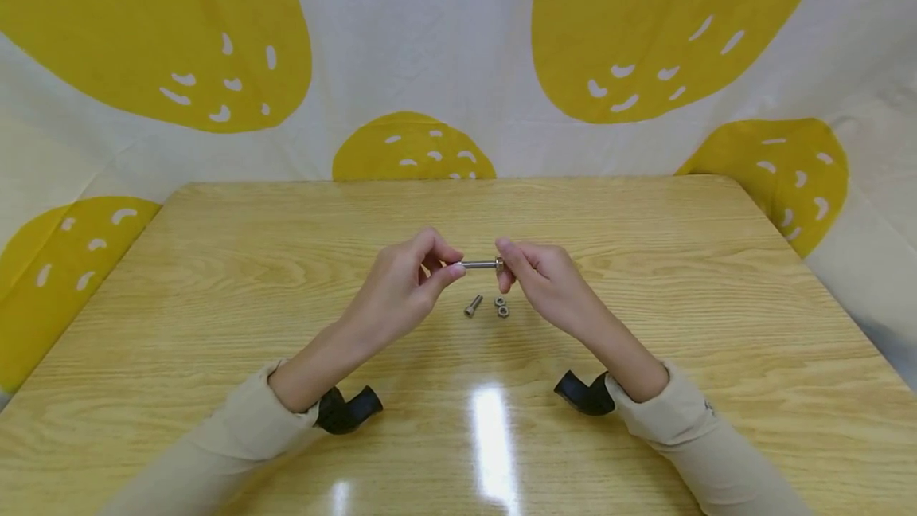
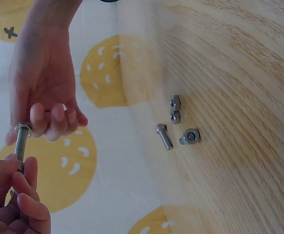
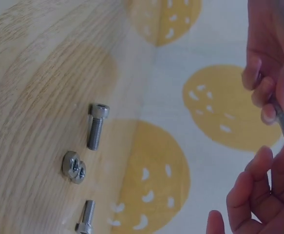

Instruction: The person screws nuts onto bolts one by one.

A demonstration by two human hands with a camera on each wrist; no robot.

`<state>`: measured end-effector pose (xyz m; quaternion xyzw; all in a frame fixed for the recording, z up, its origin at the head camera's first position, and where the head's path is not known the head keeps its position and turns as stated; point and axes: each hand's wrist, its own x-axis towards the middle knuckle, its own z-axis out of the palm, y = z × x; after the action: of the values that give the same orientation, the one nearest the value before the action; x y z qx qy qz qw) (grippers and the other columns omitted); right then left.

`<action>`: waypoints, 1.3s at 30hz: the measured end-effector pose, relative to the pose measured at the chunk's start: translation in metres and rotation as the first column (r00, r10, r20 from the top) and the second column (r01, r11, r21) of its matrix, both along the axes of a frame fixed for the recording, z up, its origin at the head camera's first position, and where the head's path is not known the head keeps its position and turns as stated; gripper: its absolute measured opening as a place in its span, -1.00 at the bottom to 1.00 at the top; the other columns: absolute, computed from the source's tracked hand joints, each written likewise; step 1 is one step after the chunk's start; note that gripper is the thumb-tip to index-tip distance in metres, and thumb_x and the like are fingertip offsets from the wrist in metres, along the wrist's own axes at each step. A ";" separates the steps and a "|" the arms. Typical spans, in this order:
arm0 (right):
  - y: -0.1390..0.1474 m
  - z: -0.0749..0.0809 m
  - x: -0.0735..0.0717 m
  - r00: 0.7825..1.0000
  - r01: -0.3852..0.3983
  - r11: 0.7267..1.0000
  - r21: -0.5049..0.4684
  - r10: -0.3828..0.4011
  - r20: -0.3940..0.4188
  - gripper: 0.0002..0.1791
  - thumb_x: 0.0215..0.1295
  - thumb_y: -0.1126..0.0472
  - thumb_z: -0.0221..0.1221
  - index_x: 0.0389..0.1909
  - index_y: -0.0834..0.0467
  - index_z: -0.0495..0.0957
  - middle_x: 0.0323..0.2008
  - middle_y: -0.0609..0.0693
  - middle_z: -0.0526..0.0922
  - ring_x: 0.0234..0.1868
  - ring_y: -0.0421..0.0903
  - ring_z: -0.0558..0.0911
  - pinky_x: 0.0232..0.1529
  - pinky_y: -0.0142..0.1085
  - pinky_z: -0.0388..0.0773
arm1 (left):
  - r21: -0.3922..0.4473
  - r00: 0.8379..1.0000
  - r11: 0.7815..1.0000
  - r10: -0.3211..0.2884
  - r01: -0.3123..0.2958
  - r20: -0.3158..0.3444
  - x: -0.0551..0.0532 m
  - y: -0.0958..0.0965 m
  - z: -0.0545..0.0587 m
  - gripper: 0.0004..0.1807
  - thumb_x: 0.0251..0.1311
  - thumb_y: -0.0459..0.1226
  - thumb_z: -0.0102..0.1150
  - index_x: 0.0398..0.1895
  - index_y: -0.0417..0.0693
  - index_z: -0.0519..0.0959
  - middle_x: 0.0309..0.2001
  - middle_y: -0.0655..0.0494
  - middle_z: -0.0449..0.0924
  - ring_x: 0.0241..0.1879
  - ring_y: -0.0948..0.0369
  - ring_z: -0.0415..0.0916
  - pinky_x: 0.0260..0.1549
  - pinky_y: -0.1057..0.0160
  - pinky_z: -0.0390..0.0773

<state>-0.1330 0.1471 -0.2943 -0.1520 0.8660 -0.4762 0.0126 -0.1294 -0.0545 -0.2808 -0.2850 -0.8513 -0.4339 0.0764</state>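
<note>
My left hand pinches one end of a long metal bolt between thumb and fingers, above the table. The bolt lies about level, pointing right. A nut sits around its right end, where my right hand holds it with thumb and index finger. In the left wrist view the nut shows by the right fingertips, with threads below it. Under the hands, two loose nuts touch each other. A socket-head bolt and a second bolt lie near them.
The wooden table has a pale grain and a bright light reflection near its front. Behind it hangs a white cloth with yellow fruit shapes. Black wrist mounts stick out of both beige sleeves.
</note>
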 end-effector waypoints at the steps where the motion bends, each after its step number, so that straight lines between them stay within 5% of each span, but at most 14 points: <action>1: 0.001 0.001 0.000 1.000 -0.003 1.000 0.002 0.003 0.009 -0.43 0.47 -0.10 -0.24 -0.53 0.16 0.54 -0.52 0.00 0.57 -0.53 -0.13 0.41 -0.42 -0.31 0.36 | 0.002 1.000 1.000 -0.001 0.001 0.002 0.000 0.000 0.000 -0.88 0.16 -0.36 0.19 -0.28 -0.23 0.51 -0.38 0.04 0.64 -0.54 0.29 0.39 -0.55 0.38 0.45; 4: 0.007 0.004 -0.002 0.998 -0.055 0.998 0.014 0.055 -0.006 -0.48 0.44 -0.14 -0.18 -0.32 0.18 0.56 -0.38 0.01 0.64 -0.28 -0.09 0.56 -0.22 -0.19 0.47 | 0.005 1.000 1.000 0.004 -0.004 0.013 0.000 0.001 0.002 -0.90 0.18 -0.35 0.17 -0.28 -0.22 0.51 -0.38 0.05 0.63 -0.55 0.29 0.38 -0.55 0.38 0.45; 7: 0.013 0.007 -0.005 0.986 -0.133 0.990 0.039 0.137 -0.098 -0.64 0.30 0.00 0.12 -0.06 0.18 0.48 -0.24 0.01 0.61 -0.14 -0.09 0.55 -0.04 -0.14 0.45 | 0.003 1.000 1.000 0.011 -0.011 0.014 -0.001 0.001 0.002 -0.90 0.19 -0.36 0.16 -0.28 -0.21 0.51 -0.38 0.06 0.63 -0.55 0.28 0.38 -0.55 0.37 0.45; 9: 0.017 0.009 -0.005 0.968 -0.179 0.983 0.043 0.184 -0.172 -0.56 0.15 0.14 0.28 0.01 0.20 0.43 -0.18 0.00 0.58 -0.11 -0.11 0.51 -0.01 -0.15 0.43 | 0.000 1.000 1.000 0.015 -0.015 0.015 -0.001 0.000 0.002 -0.91 0.19 -0.36 0.16 -0.27 -0.20 0.50 -0.38 0.06 0.63 -0.55 0.27 0.38 -0.55 0.38 0.45; 14: 0.020 0.009 -0.005 0.922 -0.222 0.974 0.035 0.221 -0.317 -0.66 0.07 0.36 0.31 -0.11 0.22 0.48 -0.19 -0.01 0.59 -0.10 -0.15 0.48 -0.01 -0.28 0.41 | 0.003 1.000 1.000 0.018 -0.018 0.001 -0.001 0.000 0.003 -0.90 0.19 -0.36 0.17 -0.28 -0.21 0.50 -0.38 0.04 0.64 -0.56 0.28 0.38 -0.56 0.38 0.45; 21: 0.019 0.006 -0.005 0.894 -0.239 0.970 0.038 0.235 -0.381 -0.79 0.10 0.38 0.26 -0.21 0.19 0.54 -0.25 -0.03 0.58 -0.13 -0.15 0.47 -0.06 -0.31 0.41 | 0.005 1.000 1.000 0.008 -0.008 -0.003 0.000 0.000 0.002 -0.90 0.17 -0.37 0.18 -0.29 -0.22 0.51 -0.39 0.04 0.64 -0.58 0.29 0.37 -0.57 0.38 0.45; 28: 0.014 0.005 -0.003 0.922 -0.226 0.973 0.048 0.230 -0.310 -0.94 0.27 0.26 0.14 -0.31 0.18 0.55 -0.31 -0.03 0.57 -0.19 -0.17 0.46 -0.15 -0.28 0.42 | 0.004 1.000 1.000 0.006 -0.006 0.006 0.003 -0.001 0.002 -0.89 0.17 -0.37 0.18 -0.28 -0.22 0.50 -0.38 0.05 0.64 -0.57 0.28 0.37 -0.56 0.38 0.45; 36: 0.005 0.002 -0.001 0.975 -0.107 0.994 0.028 0.111 -0.194 -0.55 0.47 0.09 -0.13 -0.58 0.12 0.55 -0.50 -0.03 0.55 -0.43 -0.11 0.39 -0.37 -0.29 0.33 | -0.001 1.000 1.000 0.014 -0.014 0.008 0.005 0.000 0.004 -0.90 0.19 -0.35 0.16 -0.28 -0.20 0.50 -0.37 0.06 0.64 -0.57 0.27 0.38 -0.57 0.38 0.46; 39: 0.007 0.004 -0.001 0.986 -0.075 0.996 0.039 0.080 -0.144 -0.49 0.48 -0.01 -0.19 -0.52 0.13 0.59 -0.46 -0.02 0.60 -0.40 -0.11 0.46 -0.32 -0.28 0.38 | 0.000 1.000 1.000 0.017 -0.017 0.019 0.006 0.000 0.003 -0.90 0.19 -0.35 0.16 -0.28 -0.20 0.50 -0.35 0.06 0.64 -0.55 0.28 0.40 -0.55 0.38 0.47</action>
<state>-0.1340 0.1540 -0.2899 -0.2195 0.8660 -0.4482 -0.0296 -0.1235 -0.0543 -0.2774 -0.2736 -0.8544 -0.4359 0.0719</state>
